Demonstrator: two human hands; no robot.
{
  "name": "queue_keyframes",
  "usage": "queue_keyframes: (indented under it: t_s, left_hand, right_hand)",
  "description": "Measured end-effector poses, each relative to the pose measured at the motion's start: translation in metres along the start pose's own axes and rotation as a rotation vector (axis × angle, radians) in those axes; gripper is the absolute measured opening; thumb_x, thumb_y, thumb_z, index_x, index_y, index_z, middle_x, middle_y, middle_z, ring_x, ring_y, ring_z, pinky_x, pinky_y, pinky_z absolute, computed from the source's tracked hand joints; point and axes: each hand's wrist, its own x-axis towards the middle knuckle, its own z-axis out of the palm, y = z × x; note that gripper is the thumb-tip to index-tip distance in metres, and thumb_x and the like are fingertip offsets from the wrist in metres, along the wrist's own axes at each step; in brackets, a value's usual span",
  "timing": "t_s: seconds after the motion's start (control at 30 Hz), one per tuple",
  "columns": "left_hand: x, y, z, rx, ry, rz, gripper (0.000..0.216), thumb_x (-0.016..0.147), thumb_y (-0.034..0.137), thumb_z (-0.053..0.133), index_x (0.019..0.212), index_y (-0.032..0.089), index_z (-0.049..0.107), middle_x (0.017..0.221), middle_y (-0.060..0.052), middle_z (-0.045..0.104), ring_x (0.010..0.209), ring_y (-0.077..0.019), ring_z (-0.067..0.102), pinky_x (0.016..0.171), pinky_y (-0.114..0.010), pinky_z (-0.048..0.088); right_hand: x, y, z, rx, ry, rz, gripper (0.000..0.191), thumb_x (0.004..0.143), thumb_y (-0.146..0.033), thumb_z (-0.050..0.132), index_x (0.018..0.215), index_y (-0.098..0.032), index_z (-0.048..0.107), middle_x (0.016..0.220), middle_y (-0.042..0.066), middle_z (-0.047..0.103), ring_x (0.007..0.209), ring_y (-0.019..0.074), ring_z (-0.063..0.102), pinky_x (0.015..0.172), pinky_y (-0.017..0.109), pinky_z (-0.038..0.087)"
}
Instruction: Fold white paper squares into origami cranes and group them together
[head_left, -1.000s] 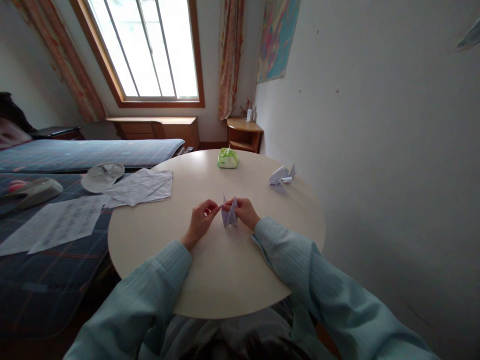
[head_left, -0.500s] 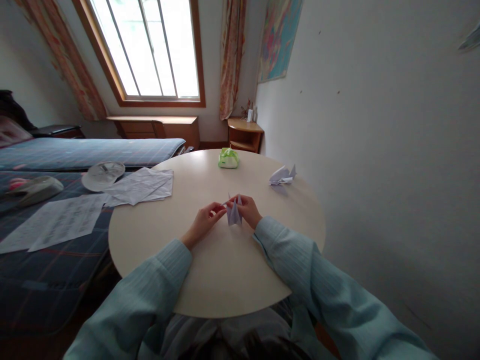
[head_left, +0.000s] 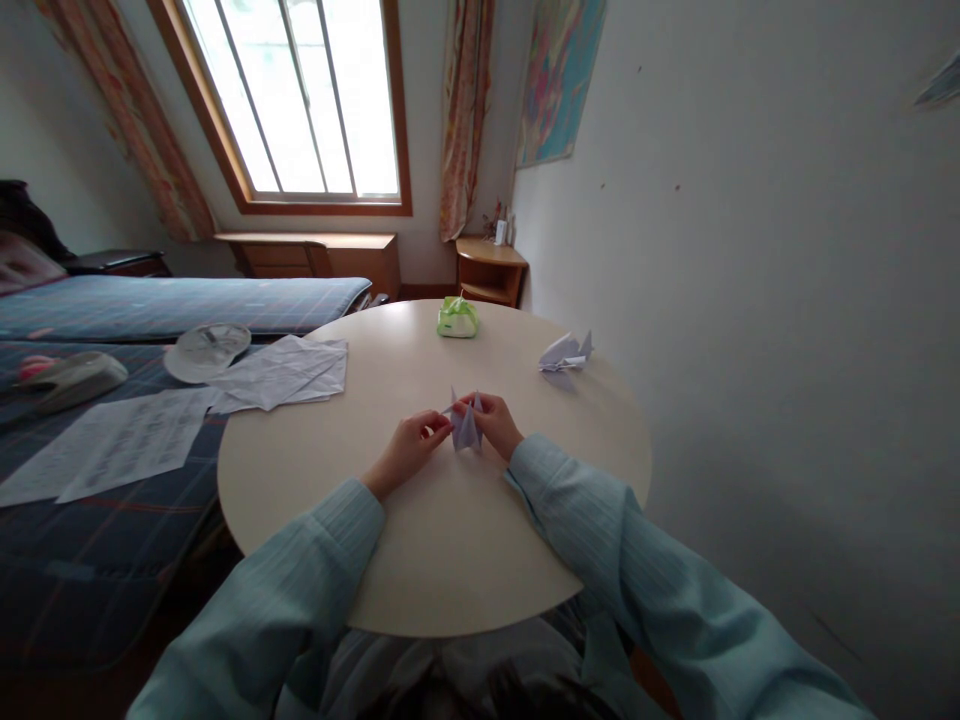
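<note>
1. Folded paper [head_left: 466, 430] is held over the middle of the round table [head_left: 450, 560], the widest thing within reach; whether its lower edge touches the tabletop cannot be told.
2. A bed [head_left: 112, 300] with a blue checked cover is seen to the left of the table, and printed sheets [head_left: 127, 440] are spread on it.
3. More loose sheets [head_left: 289, 370] are laid across the table's left edge, partly overhanging the bed, with a round clear dish [head_left: 206, 350] just beside them.
4. The left hand [head_left: 411, 448] is closed in a narrow pinch, thumb and forefinger meeting on the left flank of the folded paper.
5. The right hand [head_left: 495, 422] is likewise closed on the piece, its fingertips gripping the right flank near the top.
6. The folded paper is thus set between the two hands and touched by both; its long axis is stood roughly upright, its pointed tips are turned up and away from the person, and a thin flap is angled out to the upper left.
7. A green packet [head_left: 457, 318] is placed at the far edge of the table, well apart from the hands.
8. A finished paper figure [head_left: 564, 352] is rested near the right rim, its pointed end turned to the right.
</note>
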Motion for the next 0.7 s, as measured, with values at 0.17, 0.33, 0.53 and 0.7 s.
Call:
queue_keyframes:
  t_s: [0.17,0.33,0.53,0.7]
  left_hand:
    - [-0.001,0.004,-0.001,0.034,-0.016,-0.014,0.020,0.074,0.030,0.051,0.070,0.014,0.062,0.061,0.000,0.059,0.055,-0.0088,0.049,0.051,-0.020,0.037]
    - [-0.001,0.005,0.001,0.018,-0.044,-0.039,0.018,0.073,0.028,0.053,0.074,0.013,0.063,0.065,-0.001,0.061,0.056,-0.0087,0.049,0.051,-0.020,0.038]
    - [-0.001,0.006,-0.003,0.027,0.002,-0.008,0.016,0.073,0.025,0.054,0.077,0.015,0.065,0.067,-0.002,0.062,0.058,-0.0094,0.051,0.054,-0.020,0.038]
    - [0.004,-0.003,-0.005,0.049,0.196,-0.052,0.016,0.072,0.026,0.054,0.075,0.015,0.065,0.072,-0.003,0.064,0.061,-0.0108,0.054,0.054,-0.021,0.039]
  right_hand:
    - [0.000,0.000,0.000,-0.025,0.011,-0.045,0.022,0.056,-0.033,0.065,0.063,-0.014,0.060,0.054,-0.003,0.055,0.049,0.0072,0.046,0.049,0.020,0.037]
    - [0.001,0.003,-0.001,-0.053,-0.004,-0.063,0.020,0.058,-0.033,0.064,0.063,-0.015,0.059,0.052,-0.004,0.053,0.048,0.0071,0.045,0.047,0.020,0.035]
    - [0.003,0.007,-0.002,-0.051,0.003,-0.107,0.022,0.060,-0.036,0.064,0.066,-0.015,0.061,0.058,-0.002,0.058,0.053,0.0091,0.050,0.052,0.021,0.040]
    - [0.007,0.010,-0.005,-0.093,-0.045,-0.157,0.026,0.062,-0.036,0.064,0.078,-0.016,0.064,0.076,0.003,0.065,0.066,0.0129,0.057,0.061,0.024,0.044]
